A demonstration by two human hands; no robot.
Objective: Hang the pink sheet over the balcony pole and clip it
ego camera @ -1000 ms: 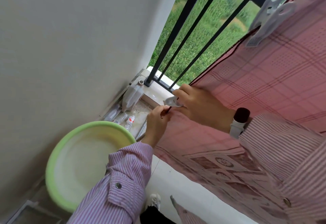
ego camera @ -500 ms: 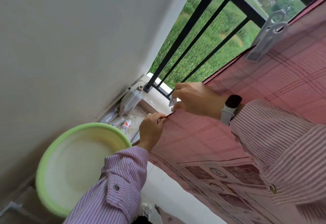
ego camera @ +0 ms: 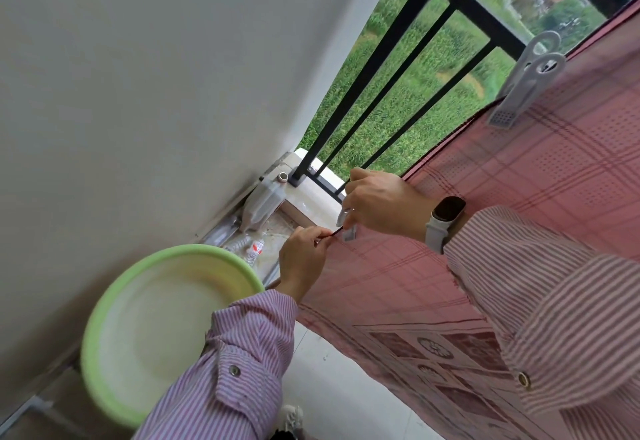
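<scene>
The pink sheet (ego camera: 519, 204) hung over the black railing (ego camera: 498, 37), a grey clip (ego camera: 526, 83) already clamped on its top edge. Below that clip, the left hand (ego camera: 303, 259) pinched the sheet's side edge. Just beside it, the right hand (ego camera: 384, 204) gripped a second clip (ego camera: 348, 228) at that edge.

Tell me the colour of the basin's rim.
Light green rim on the basin, paler cream inside; head view.
</scene>
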